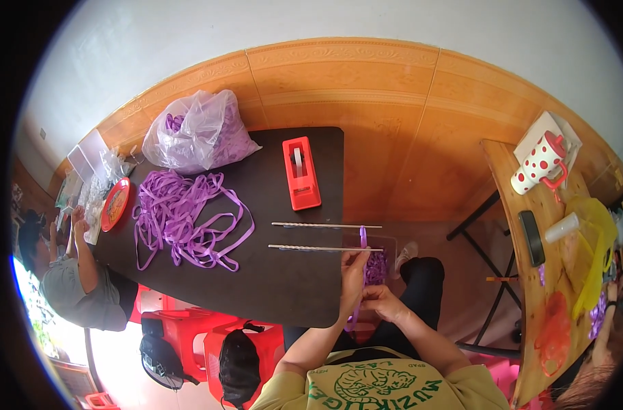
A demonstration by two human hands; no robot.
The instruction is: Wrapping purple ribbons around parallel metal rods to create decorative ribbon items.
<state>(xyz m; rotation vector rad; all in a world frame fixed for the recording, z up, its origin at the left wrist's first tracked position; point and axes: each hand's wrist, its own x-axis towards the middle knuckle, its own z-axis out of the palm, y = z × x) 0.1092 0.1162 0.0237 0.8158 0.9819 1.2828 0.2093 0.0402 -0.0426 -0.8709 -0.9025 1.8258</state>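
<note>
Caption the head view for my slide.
Left hand and right hand working flat purple ribbon at two slim silver metal rods.

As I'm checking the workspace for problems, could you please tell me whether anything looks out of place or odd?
No spill or damage stands out. The purple ribbon heap on the dark table looks tangled, its loops crossing loosely, left of two metal rods.

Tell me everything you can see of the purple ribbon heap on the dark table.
The ribbon heap is a loose tangle of flat, narrow, slightly shiny purple strips, fabric-like in look. It is densest at left, with open loops spreading right. It lies on the dark tabletop, before the plastic bag; whether they touch is unclear. Nobody holds it.
</note>
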